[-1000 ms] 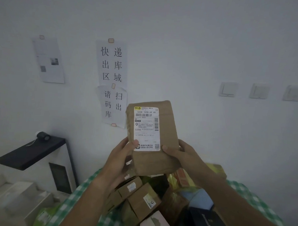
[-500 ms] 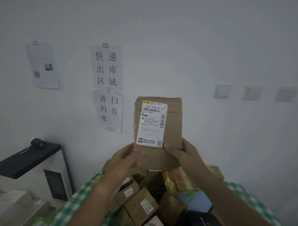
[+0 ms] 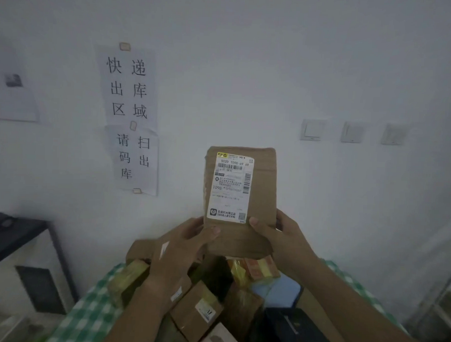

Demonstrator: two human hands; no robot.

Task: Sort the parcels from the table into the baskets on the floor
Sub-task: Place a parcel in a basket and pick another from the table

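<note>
A flat brown cardboard parcel [image 3: 262, 201] with a white shipping label stands upright in front of me, label facing me. My right hand [image 3: 283, 238] grips its lower right corner, thumb on the front. My left hand [image 3: 182, 249] touches its lower left edge with the thumb against the front face. Below lies a pile of parcels on a table with a green checked cloth [image 3: 89, 309]: small brown boxes [image 3: 197, 311], a yellow packet [image 3: 256, 270], a black box [image 3: 297, 331]. No basket is in view.
Paper signs [image 3: 129, 89] are taped to the white wall, with three light switches [image 3: 350, 132] to the right. A white cabinet with a dark top [image 3: 12, 236] stands at the left. A rack [image 3: 440, 309] shows at the right edge.
The parcel has shifted right and turned more upright. My view has swung right, so the wall signs and cabinet slid left. My left hand has slipped lower on the parcel's edge.
</note>
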